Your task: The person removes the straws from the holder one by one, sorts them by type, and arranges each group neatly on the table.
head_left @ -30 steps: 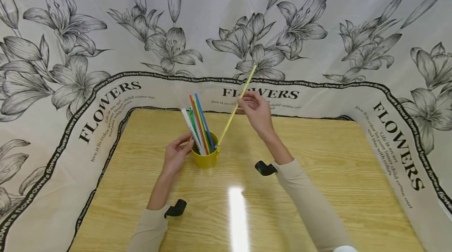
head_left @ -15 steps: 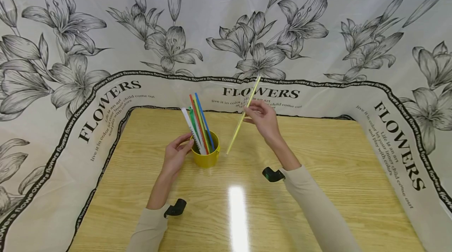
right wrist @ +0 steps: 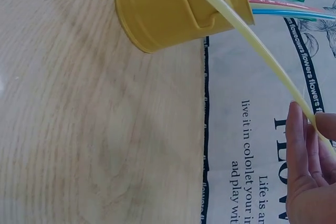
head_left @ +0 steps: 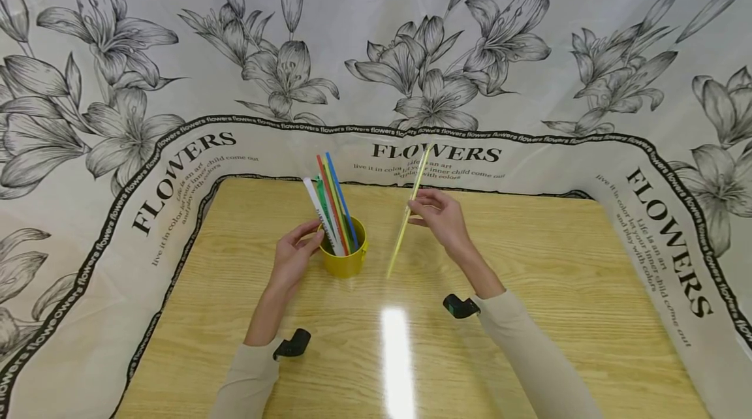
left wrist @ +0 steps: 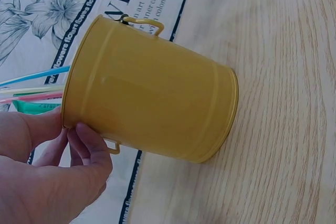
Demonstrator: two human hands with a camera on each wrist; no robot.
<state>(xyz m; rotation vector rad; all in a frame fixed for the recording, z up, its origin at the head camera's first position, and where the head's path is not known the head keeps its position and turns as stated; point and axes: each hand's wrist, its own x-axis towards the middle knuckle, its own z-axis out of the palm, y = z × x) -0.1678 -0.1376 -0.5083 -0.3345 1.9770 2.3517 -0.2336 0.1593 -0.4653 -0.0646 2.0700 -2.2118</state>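
Wood-grained tabletop (head_left: pixel 546 249) lies beneath the yellow stick (head_left: pixel 401 237), which the right grip (head_left: pixel 444 220) pinches near mid-length, probably the best hold for something that looks light, smooth and bendy. Toward eight o'clock from it stands a yellow bucket (head_left: pixel 343 267) of coloured sticks (head_left: pixel 334 210), its rim pinched by the left grip (head_left: pixel 290 259) at ten o'clock.

I have open surface (head_left: pixel 546 249) right of my right hand (head_left: pixel 443 220); leftward, the yellow stick (head_left: pixel 401 236), then the yellow bucket (head_left: pixel 343 267) with its tall sticks (head_left: pixel 341 197), block me; printed cloth (head_left: pixel 346 106) walls the back.
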